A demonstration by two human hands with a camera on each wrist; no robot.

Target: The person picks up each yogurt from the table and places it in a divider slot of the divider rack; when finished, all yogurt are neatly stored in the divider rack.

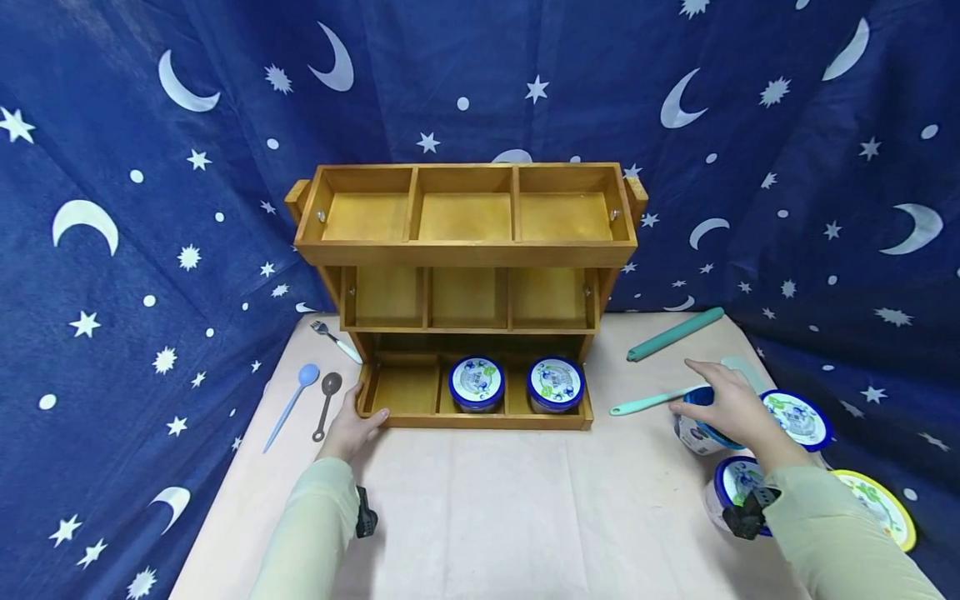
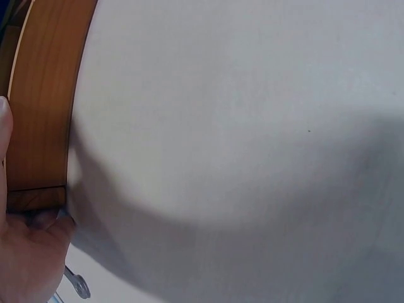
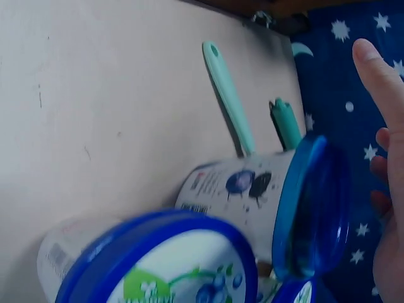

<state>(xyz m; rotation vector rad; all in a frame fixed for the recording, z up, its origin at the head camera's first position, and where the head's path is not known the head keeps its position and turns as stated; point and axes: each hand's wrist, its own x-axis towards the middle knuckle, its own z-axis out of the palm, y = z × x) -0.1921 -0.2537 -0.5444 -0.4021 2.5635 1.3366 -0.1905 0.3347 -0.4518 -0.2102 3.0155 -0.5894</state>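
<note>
My left hand (image 1: 347, 428) grips the lower left corner of a three-tier wooden organizer (image 1: 465, 255), the thumb lying over the front board (image 2: 44, 107) of its bottom tray. Two blue-lidded tubs (image 1: 477, 382) sit in that tray's middle and right compartments; its left compartment holds nothing. At the right, my right hand (image 1: 731, 410) hovers over a tub with a lighter blue rim (image 1: 697, 435). In the right wrist view the thumb (image 3: 372, 63) is extended, and a gap separates the hand from that tub (image 3: 233, 196). Another blue-lidded tub (image 3: 177, 271) stands close by.
More tubs, one blue-lidded (image 1: 797, 420) and one yellow-lidded (image 1: 873, 507), stand at the right. A turquoise spatula (image 1: 652, 402) and a green stick-like thing (image 1: 675, 335) lie nearby. Left of the organizer are a fork (image 1: 335, 340), a blue spoon (image 1: 307, 375) and a grey spoon (image 1: 331, 384).
</note>
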